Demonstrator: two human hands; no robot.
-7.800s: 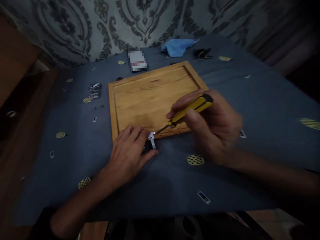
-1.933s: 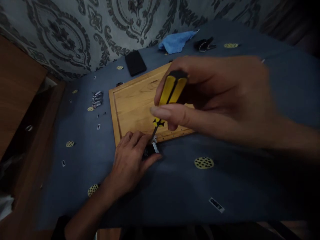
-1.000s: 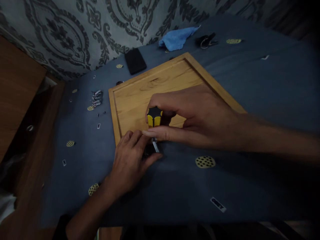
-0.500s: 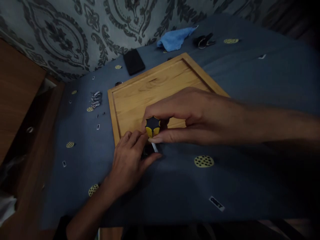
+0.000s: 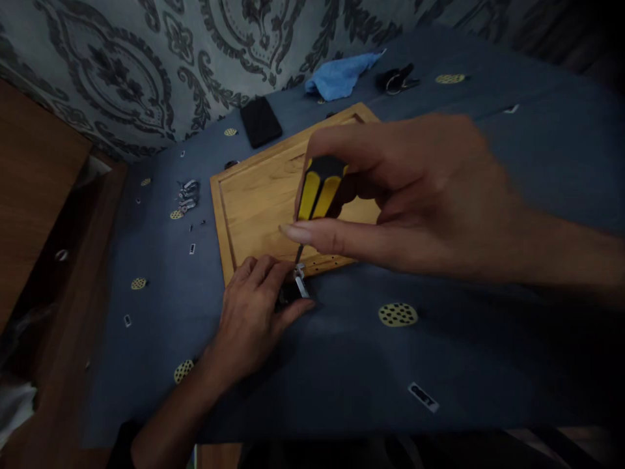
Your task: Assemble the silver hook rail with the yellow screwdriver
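Note:
My right hand [image 5: 420,195] grips a yellow and black screwdriver [image 5: 319,189] by its handle, raised above the front edge of a wooden tray [image 5: 249,202]. The thin shaft points down at a small silver metal part [image 5: 299,280] on the blue cloth. My left hand [image 5: 254,312] is closed on a small dark object [image 5: 288,294] that carries the metal part, pressing it against the cloth just in front of the tray.
A pile of small metal parts [image 5: 187,193] and loose screws lie left of the tray. A black phone [image 5: 261,121], a blue rag [image 5: 342,75] and dark keys [image 5: 396,79] sit at the back. The table's wooden edge [image 5: 58,312] runs along the left.
My right hand has lifted the screwdriver from a low, end-on position to higher above the metal part. My left hand has stayed in place on the small object.

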